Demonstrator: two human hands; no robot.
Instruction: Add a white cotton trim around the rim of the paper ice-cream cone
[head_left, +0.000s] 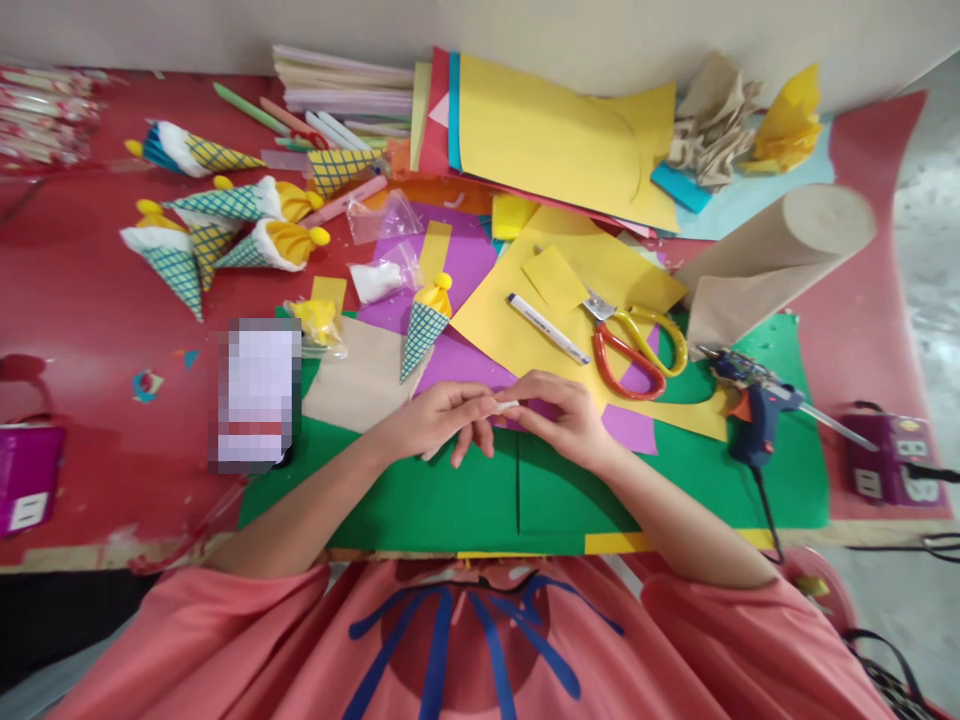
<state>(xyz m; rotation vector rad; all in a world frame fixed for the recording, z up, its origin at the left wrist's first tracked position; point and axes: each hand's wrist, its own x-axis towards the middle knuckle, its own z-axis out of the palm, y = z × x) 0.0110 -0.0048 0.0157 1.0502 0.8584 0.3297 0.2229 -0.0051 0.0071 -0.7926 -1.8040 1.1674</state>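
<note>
My left hand (439, 418) and my right hand (564, 415) meet above the green paper sheet (450, 500) near the table's front edge. Both pinch a small white piece (508, 406) between their fingertips. I cannot make out what the white piece is. Just beyond the hands lies a purple sheet (465, 360) with a finished paper cone (424, 325), blue-checked with a yellow top. A white marker (547, 328) and red-and-yellow scissors (634, 345) rest on yellow paper right of that.
A blue glue gun (754, 405) lies at the right on the green sheet, beside a brown paper roll (772, 255). Several finished cones (225, 225) lie at the back left. Stacked coloured paper (555, 135) fills the back. A purple power strip (892, 460) sits far right.
</note>
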